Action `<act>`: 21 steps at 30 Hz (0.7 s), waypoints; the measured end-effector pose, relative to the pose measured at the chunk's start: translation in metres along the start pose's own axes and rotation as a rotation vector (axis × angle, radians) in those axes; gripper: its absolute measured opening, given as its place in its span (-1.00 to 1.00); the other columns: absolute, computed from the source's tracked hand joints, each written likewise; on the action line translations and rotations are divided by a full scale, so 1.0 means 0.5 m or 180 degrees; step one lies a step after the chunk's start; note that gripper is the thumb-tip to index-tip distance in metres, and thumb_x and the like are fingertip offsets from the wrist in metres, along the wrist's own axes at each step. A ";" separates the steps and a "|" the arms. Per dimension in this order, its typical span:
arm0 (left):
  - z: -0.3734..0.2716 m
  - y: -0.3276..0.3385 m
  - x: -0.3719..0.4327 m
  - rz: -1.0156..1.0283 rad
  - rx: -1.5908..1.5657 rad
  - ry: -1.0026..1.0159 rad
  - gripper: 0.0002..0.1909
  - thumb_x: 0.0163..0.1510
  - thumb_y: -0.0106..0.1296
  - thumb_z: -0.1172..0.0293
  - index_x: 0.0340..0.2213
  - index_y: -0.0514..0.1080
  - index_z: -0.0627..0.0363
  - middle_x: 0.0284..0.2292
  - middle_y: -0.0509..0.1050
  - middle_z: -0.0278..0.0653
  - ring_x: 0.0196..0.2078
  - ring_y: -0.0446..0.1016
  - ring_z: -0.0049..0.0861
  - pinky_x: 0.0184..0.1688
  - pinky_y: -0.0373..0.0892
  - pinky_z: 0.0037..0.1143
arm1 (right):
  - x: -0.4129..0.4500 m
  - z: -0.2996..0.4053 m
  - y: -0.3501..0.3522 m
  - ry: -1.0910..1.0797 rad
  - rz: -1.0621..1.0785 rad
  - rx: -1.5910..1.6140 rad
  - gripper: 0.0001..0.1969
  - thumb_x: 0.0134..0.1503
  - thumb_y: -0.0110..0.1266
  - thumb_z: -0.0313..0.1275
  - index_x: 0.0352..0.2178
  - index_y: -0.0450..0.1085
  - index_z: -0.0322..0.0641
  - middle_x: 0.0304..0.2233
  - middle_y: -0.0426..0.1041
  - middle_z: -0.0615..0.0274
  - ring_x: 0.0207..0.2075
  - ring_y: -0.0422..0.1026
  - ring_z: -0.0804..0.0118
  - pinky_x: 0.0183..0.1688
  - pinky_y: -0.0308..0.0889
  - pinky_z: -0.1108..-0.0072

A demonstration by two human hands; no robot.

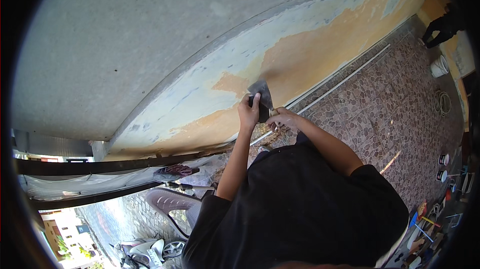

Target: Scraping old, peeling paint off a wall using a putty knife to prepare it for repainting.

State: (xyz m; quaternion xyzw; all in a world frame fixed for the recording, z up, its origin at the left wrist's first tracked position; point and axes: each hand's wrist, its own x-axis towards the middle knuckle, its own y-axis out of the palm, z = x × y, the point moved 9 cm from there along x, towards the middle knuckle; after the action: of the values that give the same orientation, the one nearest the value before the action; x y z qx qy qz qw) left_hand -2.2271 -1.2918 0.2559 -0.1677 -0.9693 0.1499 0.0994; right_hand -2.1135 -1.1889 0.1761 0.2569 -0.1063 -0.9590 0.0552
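Observation:
My right hand [285,119] grips the pale handle of a wide putty knife [264,91], whose grey triangular blade points up toward the wall. Wrapped around a flat dark piece [263,114] is my left hand [249,113]; its thumb lies at the lower part of the blade. What the dark piece is, I cannot tell. Both hands are close together in front of the wall [303,58], which carries orange paint with broad whitish patches. The knife overlaps the wall in view; whether it touches is unclear.
A grey overhanging surface [131,43] curves above the wall. White pipe [345,77] lies along the stone-patterned floor [375,119]. A plastic chair [176,201] stands at my left, a motorcycle [150,252] beyond. A person [444,27], a bucket [438,66] and a coiled hose [443,103] are at right.

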 end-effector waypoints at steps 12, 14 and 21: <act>0.083 0.033 0.038 -0.0015 0.0102 -0.0187 -0.67 0.23 0.12 0.25 -0.44 0.46 0.33 -0.61 0.46 -0.27 -0.51 0.30 -0.70 -0.46 0.28 -0.51 | 0.122 -0.073 -0.032 0.0188 -0.0321 -0.0523 -0.82 0.06 0.19 -0.45 -0.58 0.42 -0.30 -0.67 0.44 0.21 -0.66 0.45 0.36 -0.60 0.30 0.55; 0.094 0.030 0.037 -0.0313 -0.0457 -0.0051 -0.65 0.22 0.12 0.22 -0.43 0.45 0.35 -0.59 0.49 0.00 -0.55 0.39 -0.50 -0.43 0.34 -0.43 | 0.141 -0.086 -0.047 -0.0050 -0.0710 -0.0488 -0.79 0.07 0.18 -0.43 -0.60 0.39 -0.31 -0.70 0.39 0.24 -0.70 0.38 0.39 -0.62 0.27 0.54; 0.091 0.047 0.036 -0.0306 -0.0394 -0.0257 -0.65 0.20 0.15 0.23 -0.43 0.48 0.36 -0.57 0.53 -0.03 -0.52 0.40 -0.56 -0.40 0.36 -0.44 | 0.174 -0.116 -0.071 -0.0120 -0.0874 -0.0505 -0.67 0.14 0.17 -0.37 -0.66 0.39 -0.34 -0.72 0.40 0.19 -0.73 0.37 0.31 -0.61 0.30 0.43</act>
State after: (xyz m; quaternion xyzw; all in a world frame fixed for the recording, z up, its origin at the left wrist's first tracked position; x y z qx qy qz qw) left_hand -2.2478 -1.2759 0.2081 -0.1206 -0.9869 0.0914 0.0568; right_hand -2.1612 -1.1783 0.0769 0.2458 0.0049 -0.9675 -0.0584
